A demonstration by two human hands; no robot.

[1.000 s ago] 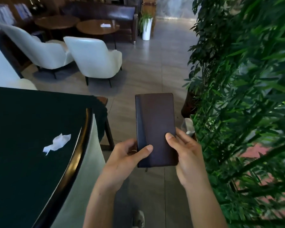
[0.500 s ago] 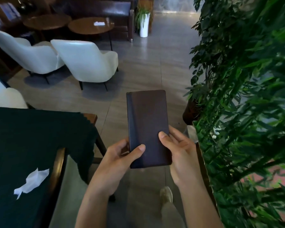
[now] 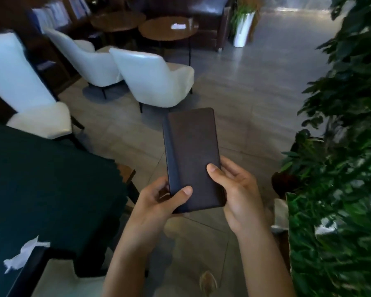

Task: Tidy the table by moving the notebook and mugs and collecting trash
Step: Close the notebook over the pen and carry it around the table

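A closed dark brown notebook (image 3: pixel 192 151) is held upright in front of me, over the tiled floor and to the right of the table. My left hand (image 3: pixel 158 202) grips its lower left corner, thumb on the cover. My right hand (image 3: pixel 237 194) grips its lower right edge, thumb on the cover too. A crumpled white tissue (image 3: pixel 24 255) lies on the table's dark green cloth (image 3: pixel 41 179) at the lower left. No mugs are in view.
Tall green plants (image 3: pixel 340 168) stand close on my right. White armchairs (image 3: pixel 154 78) and round wooden tables (image 3: pixel 168 31) stand further back. A pale chair seat (image 3: pixel 58 279) is tucked by the table at the bottom left. Grey tiled floor (image 3: pixel 244 82) stretches ahead.
My view has swung right and then back left and up a little, so the table slid in the frame. Both hands keep the same hold on the notebook.
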